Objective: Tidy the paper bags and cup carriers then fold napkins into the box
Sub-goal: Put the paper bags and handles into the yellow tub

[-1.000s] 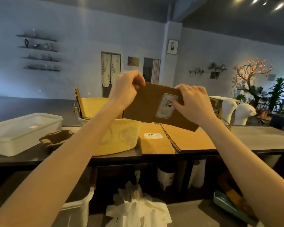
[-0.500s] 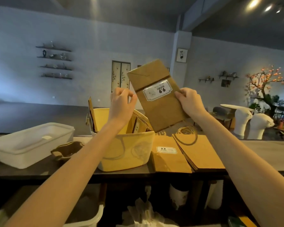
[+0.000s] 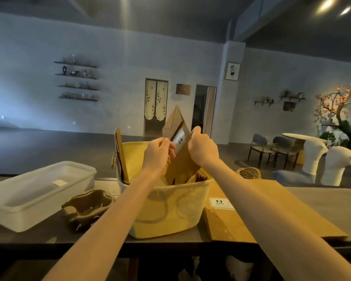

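Bench [image 3: 49,236] surface is dark and runs across the whole view, with a dim grey-walled room behind it: wall shelves [image 3: 76,81] with small ornaments, a curtained doorway [image 3: 156,102], a framed picture [image 3: 232,71], a lit orange tree [image 3: 340,104], chairs [image 3: 272,151] and white rounded tables [image 3: 320,157] at the right.

On the bench a yellow tub [image 3: 170,211] stands in the middle. Both hands are over it: the left hand [image 3: 157,157] and the right hand [image 3: 203,151] each have their fingers clamped on an edge of a brown paper bag [image 3: 178,163], which stands tilted with its lower end down inside the tub and its folded top pointing up. A white label on the bag shows between the hands, blurred. More brown bags stand in the tub, one upright against its left wall [image 3: 121,157].

Left of the tub lies a crumpled brown cup carrier [image 3: 87,207], and beyond it a white lidded box [image 3: 37,195]. Right of the tub, touching it, lies a flat stack of paper bags [image 3: 241,218], the top one labelled "9.9"; a larger flat bag [image 3: 292,209] with twine handles [image 3: 248,173] lies over the stack's right side.

Under the bench the space is dark; pale shapes there are cut off by the frame's lower edge and cannot be made out. What lies at the tub's bottom is hidden by its front wall and the forearms.
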Motion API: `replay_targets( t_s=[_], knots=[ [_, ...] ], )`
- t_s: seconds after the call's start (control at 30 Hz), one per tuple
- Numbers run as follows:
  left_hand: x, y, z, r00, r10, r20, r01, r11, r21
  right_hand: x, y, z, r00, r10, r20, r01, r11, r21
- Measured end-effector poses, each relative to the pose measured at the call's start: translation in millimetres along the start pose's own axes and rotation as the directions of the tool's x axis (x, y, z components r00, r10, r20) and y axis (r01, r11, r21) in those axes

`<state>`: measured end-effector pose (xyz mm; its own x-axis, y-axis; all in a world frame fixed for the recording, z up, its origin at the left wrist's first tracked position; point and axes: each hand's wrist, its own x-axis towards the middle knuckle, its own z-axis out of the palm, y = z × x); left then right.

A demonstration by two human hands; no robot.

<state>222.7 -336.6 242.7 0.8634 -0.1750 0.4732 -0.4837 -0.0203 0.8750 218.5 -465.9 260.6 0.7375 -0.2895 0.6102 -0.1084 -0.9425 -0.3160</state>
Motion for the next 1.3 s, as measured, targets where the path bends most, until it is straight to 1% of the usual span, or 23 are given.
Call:
replay_targets(
  t_s=[0.07, 0.1, 0.17, 0.23, 0.3, 0.4, 0.57, 0.63, 0.73, 0.8, 0.87, 0.93, 1.0, 1.07, 1.1, 1.13, 1.2, 1.23, 1.3],
  knots=[
    [4, 1, 1, 1.000, 0.021, -0.008, -0.021, 1.000, 0.003, 0, -1, 10, 0.996, -0.079, 0.029, 0.082, 0.981, -0.175],
    [5, 2, 2, 1.000, 0.028, -0.008, -0.028, 1.000, 0.011, -1, -2, 14, 0.993, -0.096, 0.070, 0.111, 0.964, -0.242],
    [7, 1, 2, 1.000, 0.030, -0.007, -0.030, 0.999, 0.026, -2, 0, 19, 0.985, -0.092, 0.148, 0.139, 0.929, -0.343],
    [7, -1, 1, 1.000, 0.016, 0.000, -0.016, 0.999, 0.038, -2, 1, 22, 0.980, -0.058, 0.191, 0.134, 0.899, -0.417],
    [8, -3, 1, 1.000, 0.005, 0.004, -0.005, 0.999, 0.047, 0, 1, 23, 0.974, -0.037, 0.223, 0.138, 0.880, -0.454],
    [8, -3, 3, 1.000, -0.006, 0.011, 0.005, 0.998, 0.059, 2, -1, 25, 0.953, -0.027, 0.301, 0.168, 0.873, -0.457],
    [6, 0, 0, 0.996, -0.014, 0.084, 0.010, 0.999, 0.041, -1, 5, 30, 0.896, 0.009, 0.444, 0.252, 0.813, -0.525],
    [6, 1, 0, 0.996, -0.008, 0.092, 0.003, 0.999, 0.054, 3, 6, 25, 0.877, 0.042, 0.480, 0.222, 0.848, -0.480],
    [6, 2, 2, 0.996, 0.044, 0.076, -0.051, 0.995, 0.090, 9, 5, 13, 0.858, 0.066, 0.510, 0.080, 0.963, -0.259],
    [3, 6, 6, 0.991, 0.110, 0.078, -0.120, 0.984, 0.134, 7, 11, -2, 0.879, 0.052, 0.475, 0.012, 0.991, -0.130],
    [-5, 15, 12, 0.975, 0.167, 0.145, -0.188, 0.972, 0.142, 0, 23, -21, 0.912, 0.074, 0.404, -0.060, 0.997, -0.047],
    [-17, 24, 22, 0.945, 0.189, 0.265, -0.228, 0.966, 0.125, -13, 42, -39, 0.927, 0.117, 0.356, -0.101, 0.993, -0.064],
    [-30, 30, 34, 0.914, 0.147, 0.378, -0.192, 0.978, 0.082, -29, 63, -47, 0.921, 0.203, 0.333, -0.166, 0.977, -0.136],
    [-42, 28, 49, 0.872, 0.040, 0.487, -0.095, 0.992, 0.089, -48, 85, -52, 0.892, 0.299, 0.338, -0.260, 0.953, -0.159],
    [-48, 25, 57, 0.848, -0.039, 0.528, -0.037, 0.991, 0.133, -59, 96, -54, 0.877, 0.335, 0.346, -0.296, 0.941, -0.163],
    [-53, 19, 65, 0.829, -0.129, 0.544, 0.034, 0.983, 0.182, -71, 103, -58, 0.849, 0.381, 0.367, -0.330, 0.924, -0.194],
    [-63, 7, 80, 0.809, -0.295, 0.509, 0.194, 0.950, 0.243, -92, 117, -61, 0.813, 0.424, 0.399, -0.331, 0.900, -0.283],
    [-68, 1, 85, 0.802, -0.347, 0.486, 0.239, 0.932, 0.271, -101, 122, -61, 0.797, 0.437, 0.417, -0.318, 0.891, -0.325],
    [-78, -9, 93, 0.786, -0.405, 0.466, 0.257, 0.901, 0.350, -115, 133, -53, 0.746, 0.478, 0.463, -0.312, 0.866, -0.390]
  ],
)
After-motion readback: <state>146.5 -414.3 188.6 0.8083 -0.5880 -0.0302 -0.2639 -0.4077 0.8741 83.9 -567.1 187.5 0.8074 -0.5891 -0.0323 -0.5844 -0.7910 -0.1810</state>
